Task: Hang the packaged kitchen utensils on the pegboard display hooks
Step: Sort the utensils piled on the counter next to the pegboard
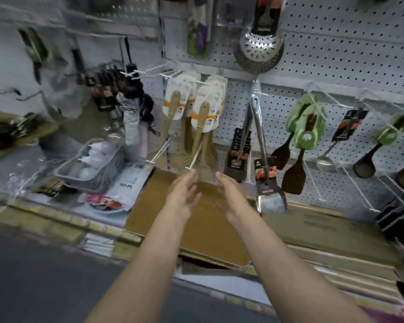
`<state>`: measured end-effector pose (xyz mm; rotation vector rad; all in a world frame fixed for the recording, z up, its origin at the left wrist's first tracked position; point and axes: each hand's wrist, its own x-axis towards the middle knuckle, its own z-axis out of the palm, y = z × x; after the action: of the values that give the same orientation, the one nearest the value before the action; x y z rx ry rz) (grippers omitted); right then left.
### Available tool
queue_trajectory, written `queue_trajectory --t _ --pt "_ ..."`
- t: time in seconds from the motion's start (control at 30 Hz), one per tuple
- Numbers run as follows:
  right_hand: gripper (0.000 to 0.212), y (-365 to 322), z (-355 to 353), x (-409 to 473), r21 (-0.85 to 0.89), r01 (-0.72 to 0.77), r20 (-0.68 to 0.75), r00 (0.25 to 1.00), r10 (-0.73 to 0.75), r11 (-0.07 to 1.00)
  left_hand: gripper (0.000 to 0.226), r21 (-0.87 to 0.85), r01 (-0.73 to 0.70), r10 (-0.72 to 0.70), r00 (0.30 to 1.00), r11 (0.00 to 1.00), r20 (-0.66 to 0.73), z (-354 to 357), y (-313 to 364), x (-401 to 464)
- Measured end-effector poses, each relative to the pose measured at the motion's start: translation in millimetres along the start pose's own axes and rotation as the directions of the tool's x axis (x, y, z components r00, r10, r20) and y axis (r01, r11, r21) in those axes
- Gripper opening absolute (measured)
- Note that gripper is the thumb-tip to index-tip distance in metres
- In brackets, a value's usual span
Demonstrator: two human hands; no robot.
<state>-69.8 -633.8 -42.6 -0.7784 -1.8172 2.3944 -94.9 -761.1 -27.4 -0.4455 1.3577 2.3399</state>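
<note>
Wooden spatulas [197, 136], flat-bladed, hang on perforated pegboard [336, 54]

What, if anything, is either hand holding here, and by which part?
Nothing is held. The left hand and right hand reach out open and empty over the brown board, below the hanging wooden spatulas.

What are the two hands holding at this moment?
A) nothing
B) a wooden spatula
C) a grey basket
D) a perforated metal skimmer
A: the left hand and the right hand reach out with relaxed, empty fingers above the brown cardboard box.
</note>
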Motion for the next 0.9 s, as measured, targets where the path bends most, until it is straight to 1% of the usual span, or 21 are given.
queue_trajectory --t 0.1,0.2,0.23,0.3,0.33,0.4,0.5,0.53,0.57,0.6,0.63,0.67,0.7,0.73,0.8,0.87,0.9 --pt "0.033 6 63 3 -0.035 -0.001 0.058 0.998 0.003 0.999 0.032 -0.015 -0.037 0.037 0.999 0.999 -0.007 -49 36 9" --pt "0.044 9 139 7 -0.057 0.010 0.098 0.995 -0.005 0.998 0.037 -0.042 -0.058 0.057 0.998 0.997 -0.037 -103 84 20" --pt "0.043 12 168 10 -0.061 0.009 0.116 0.993 -0.002 0.998 0.038 -0.035 -0.061 0.059 0.997 0.998 -0.048 -125 101 26" --pt "0.033 19 227 14 -0.078 -0.006 0.145 0.989 0.017 0.997 0.045 -0.022 -0.078 0.076 0.995 0.997 -0.068 -171 137 38" --pt "0.035 24 257 16 -0.083 -0.012 0.164 0.986 0.026 0.996 0.048 -0.026 -0.092 0.090 0.993 0.995 -0.079 -194 155 44" --pt "0.047 35 313 19 -0.099 -0.030 0.194 0.980 0.049 0.995 0.051 -0.031 -0.108 0.105 0.989 0.994 -0.106 -238 192 56" --pt "0.040 46 390 26 -0.116 -0.067 0.213 0.973 0.090 0.991 0.056 -0.033 -0.125 0.118 0.980 0.992 -0.159 -307 247 68" --pt "0.042 48 414 26 -0.112 -0.073 0.228 0.969 0.097 0.991 0.055 -0.033 -0.134 0.127 0.979 0.990 -0.161 -328 264 69" --pt "0.041 52 439 29 -0.115 -0.081 0.242 0.964 0.107 0.990 0.049 -0.033 -0.144 0.136 0.976 0.989 -0.168 -349 281 68" --pt "0.034 56 463 31 -0.116 -0.089 0.250 0.961 0.115 0.989 0.039 -0.034 -0.156 0.147 0.971 0.987 -0.187 -368 296 67" --pt "0.023 62 488 32 -0.122 -0.099 0.256 0.958 0.127 0.988 0.028 -0.030 -0.160 0.150 0.965 0.987 -0.215 -388 311 68" --pt "0.017 68 511 32 -0.123 -0.111 0.259 0.956 0.140 0.986 0.018 -0.035 -0.160 0.147 0.959 0.987 -0.242 -405 324 69" --pt "0.019 76 534 35 -0.136 -0.125 0.260 0.953 0.157 0.983 0.012 -0.039 -0.164 0.148 0.951 0.986 -0.270 -423 336 71" --pt "0.028 83 555 36 -0.147 -0.129 0.270 0.949 0.165 0.981 0.012 -0.057 -0.176 0.152 0.944 0.983 -0.293 -439 347 72" --pt "0.045 94 597 41 -0.164 -0.122 0.296 0.940 0.167 0.979 0.020 -0.088 -0.200 0.159 0.926 0.976 -0.342 -471 369 79" --pt "0.050 104 636 49 -0.201 -0.119 0.333 0.925 0.181 0.972 0.016 -0.122 -0.220 0.162 0.916 0.968 -0.368 -503 388 89" --pt "0.049 109 655 54 -0.217 -0.117 0.352 0.917 0.190 0.969 0.015 -0.129 -0.227 0.162 0.909 0.965 -0.385 -520 397 96"
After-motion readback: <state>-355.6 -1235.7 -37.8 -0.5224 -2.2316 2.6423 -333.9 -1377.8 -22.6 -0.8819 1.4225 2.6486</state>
